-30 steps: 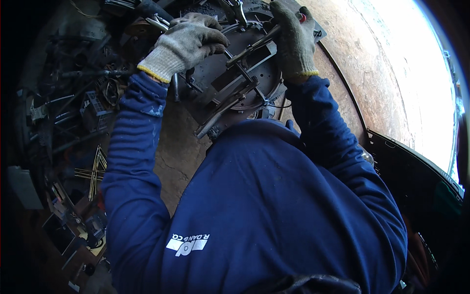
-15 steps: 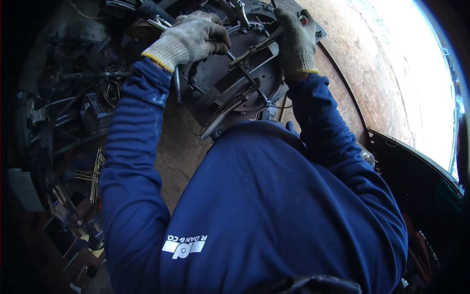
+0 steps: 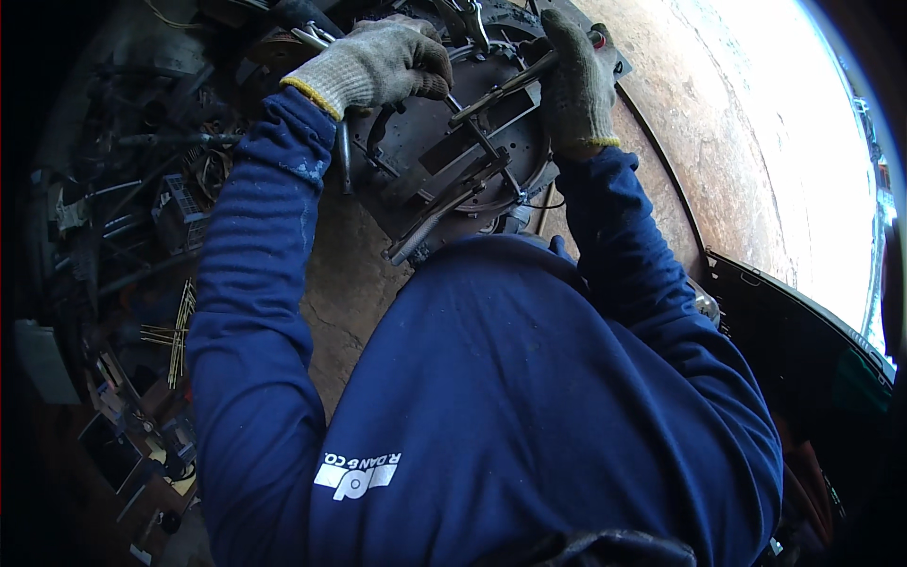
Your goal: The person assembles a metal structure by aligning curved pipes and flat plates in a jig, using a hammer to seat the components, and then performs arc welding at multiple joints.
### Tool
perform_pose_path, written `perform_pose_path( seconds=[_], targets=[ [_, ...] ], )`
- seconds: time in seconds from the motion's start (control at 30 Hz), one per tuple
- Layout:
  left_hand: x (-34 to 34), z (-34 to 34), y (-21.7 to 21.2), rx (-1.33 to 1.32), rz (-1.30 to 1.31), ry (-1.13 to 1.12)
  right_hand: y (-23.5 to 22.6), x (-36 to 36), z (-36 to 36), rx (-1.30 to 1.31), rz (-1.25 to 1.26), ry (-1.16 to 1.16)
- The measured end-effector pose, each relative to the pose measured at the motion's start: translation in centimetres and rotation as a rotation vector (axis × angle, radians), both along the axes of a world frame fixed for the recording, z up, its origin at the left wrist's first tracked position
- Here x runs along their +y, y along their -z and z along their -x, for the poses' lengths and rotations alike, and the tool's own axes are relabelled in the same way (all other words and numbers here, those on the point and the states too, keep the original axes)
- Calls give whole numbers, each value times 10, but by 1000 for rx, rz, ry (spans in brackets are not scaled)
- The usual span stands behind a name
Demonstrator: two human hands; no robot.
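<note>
My left hand, in a grey knit glove with a yellow cuff, has its fingers curled at the upper end of a thin metal bar. My right hand, gloved alike, is wrapped round the handle of a plier-like clamp. That clamp's other end meets the bar. A second clamp grips the bar lower down. Beneath them lies a dark round metal plate with small holes. Locking pliers stand at its far edge. A small red piece shows by my right fingers.
At left is a dark heap of metal parts with a plastic crate and several thin yellowish rods. A metal rod-like handle hangs below my left wrist. Worn concrete floor spreads at right, beside a black panel.
Both hands and the plate have shifted slightly rightward and down in view. The grips look the same.
</note>
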State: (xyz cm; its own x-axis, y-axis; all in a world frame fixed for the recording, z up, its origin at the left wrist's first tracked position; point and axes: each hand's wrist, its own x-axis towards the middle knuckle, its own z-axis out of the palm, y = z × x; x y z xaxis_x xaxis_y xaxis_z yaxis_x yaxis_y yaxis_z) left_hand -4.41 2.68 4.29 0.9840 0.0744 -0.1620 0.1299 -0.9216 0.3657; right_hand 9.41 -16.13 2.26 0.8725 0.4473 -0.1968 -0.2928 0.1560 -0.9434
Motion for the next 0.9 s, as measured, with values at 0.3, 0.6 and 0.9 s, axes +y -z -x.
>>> perform_pose_path(
  seconds=[0.3,0.6,0.9],
  targets=[
    [-4,-7,-13,100,-68,4,39,4,-14,7,-246,-3],
    [4,-4,-1,-2,-53,67,41,4,-16,-5,-270,-15],
    [5,0,1,-51,-25,100,32,6,-14,-185,33,54]
  ],
)
